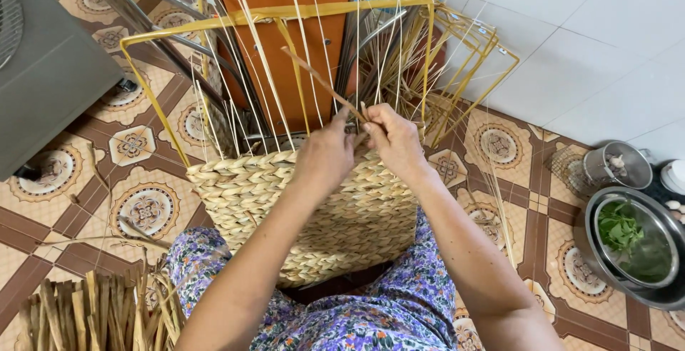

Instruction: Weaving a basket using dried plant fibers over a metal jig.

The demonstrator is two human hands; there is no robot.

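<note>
At the top edge of the woven wall, the fingertips of both hands meet. The left hand (327,150) has its fingers curled and pressed together on a brown flat strand (321,80) that slants up and away to the left; it seems pinched low so the free end stays clear of the uprights. The right hand (394,139) has its fingers bent and closed against the rim just beside the left, apparently pinning the last plait in place; exactly which strand it grips is hidden by the knuckles.

Under both hands stands the half-woven basket (314,215), its braided straw wall resting against the person's lap, which is covered in flowered cloth (371,315). That keeps the working edge near and steady. Thin pale uprights (257,58) rise from the finished rows, held inside a yellow wire frame (278,14) that sets the basket's shape.

Further out, a bundle of dried flat strands (93,312) lies at lower left, within reach of the left arm. More yellow wire frames (471,65) lean behind the basket on the patterned tile floor (143,208). Well apart at the right edge stand a steel bowl of green leaves (631,240) and a small steel pot (617,165).
</note>
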